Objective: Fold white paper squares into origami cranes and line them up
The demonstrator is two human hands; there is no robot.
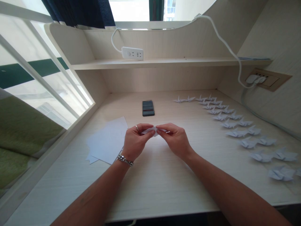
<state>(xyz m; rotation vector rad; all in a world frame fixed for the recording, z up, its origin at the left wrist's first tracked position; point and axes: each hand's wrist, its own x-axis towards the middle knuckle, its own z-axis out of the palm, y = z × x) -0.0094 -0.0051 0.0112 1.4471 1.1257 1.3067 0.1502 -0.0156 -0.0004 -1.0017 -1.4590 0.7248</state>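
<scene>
Between my two hands, above the middle of the desk, is a small piece of folded white paper [154, 131]. My left hand [138, 138], with a ring and a chain bracelet, pinches its left side between thumb and fingers. On the other side my right hand [174, 138] pinches the paper's right end. The fingers cover much of the paper, so its full shape is hidden. Loose white paper sheets [105, 138] lie on the desk just left of my left hand. Several folded paper cranes [235, 133] stand in rows along the right side.
A dark phone [148, 108] lies beyond my hands on the desk [150, 188]. A white power strip [132, 53] rests on the shelf [164, 63] at the back. Its white cable [223, 40] runs to a wall socket [268, 79]. White rails [39, 50] border the left.
</scene>
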